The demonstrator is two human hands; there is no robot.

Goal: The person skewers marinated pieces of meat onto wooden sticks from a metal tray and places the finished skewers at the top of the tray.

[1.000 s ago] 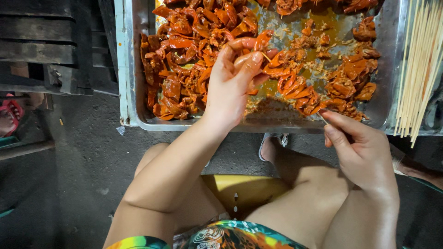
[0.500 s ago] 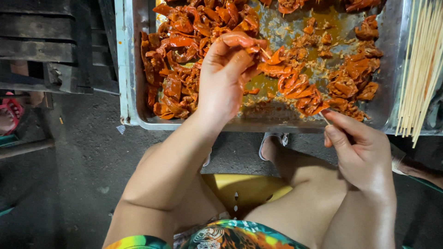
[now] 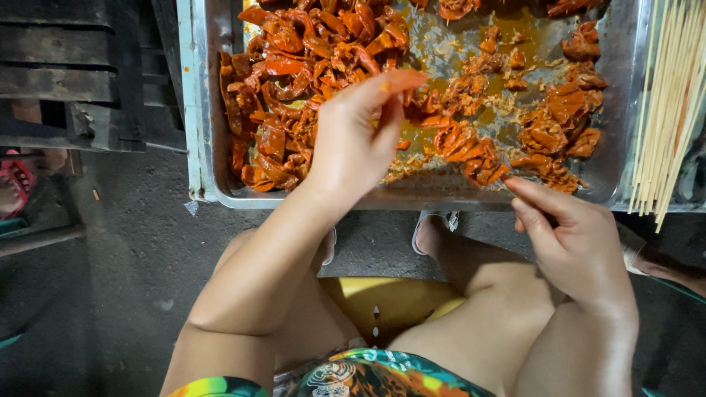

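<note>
tray [image 3: 202, 110] top cropped, skewers [image 3: 665, 95] (tips too)

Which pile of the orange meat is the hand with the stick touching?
The small pile at the tray's front edge, right at the right hand fingertips. The big heap lies on the tray's left side, behind the left hand.

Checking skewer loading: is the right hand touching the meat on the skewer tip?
Cannot tell. In the head view, right hand pinches the skewer just behind the meat.

Metal tray [image 3: 202, 110] sits over the dark concrete floor [image 3: 125, 250], loaded with red-orange marinated meat pieces [image 3: 294, 81] in sauce; a bundle of bamboo skewers [image 3: 669, 95] lies at its right edge.
</note>
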